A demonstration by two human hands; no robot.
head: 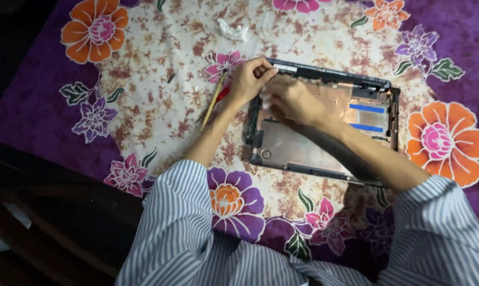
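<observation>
An opened laptop base (303, 143), a copper-coloured shell with a dark rim and two blue tape strips, lies on a flowered cloth. My left hand (250, 79) pinches at the shell's far left corner, by a long dark bar along the back edge. My right hand (292, 100) rests inside the shell close to the left hand, fingers curled and blurred; what they grip is hidden. Both sleeves are blue-and-white striped.
A screwdriver with a red handle and yellowish shaft (214, 99) lies on the cloth just left of my left wrist. A crumpled white scrap (233, 30) sits farther back. The purple-bordered cloth (144, 106) ends at a dark floor on the left.
</observation>
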